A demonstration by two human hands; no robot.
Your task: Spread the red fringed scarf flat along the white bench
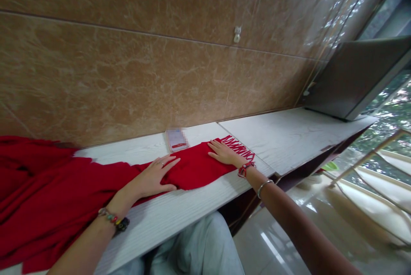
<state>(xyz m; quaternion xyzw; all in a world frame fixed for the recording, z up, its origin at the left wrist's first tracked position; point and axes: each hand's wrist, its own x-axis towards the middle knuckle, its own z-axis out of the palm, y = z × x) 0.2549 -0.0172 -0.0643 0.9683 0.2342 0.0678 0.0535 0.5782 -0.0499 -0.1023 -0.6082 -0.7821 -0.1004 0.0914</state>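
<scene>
A long red scarf (64, 189) lies stretched along a white wood-grain counter (289, 138), with a fringed end (239, 149) at the right. My left hand (156, 176) rests flat on the middle of the scarf, fingers spread, a ring on one finger and a beaded bracelet at the wrist. My right hand (224, 153) lies flat on the scarf near its fringed end, fingers stretched out, with a red cord and a metal bangle on that wrist. Neither hand grips the cloth.
A phone (176, 139) lies on the counter against the brown marble wall (144, 61), just beyond the scarf. An open window frame (356, 78) stands at the far right. Glossy floor (289, 240) shows below the counter's edge, and my light trousers (199, 249) are underneath.
</scene>
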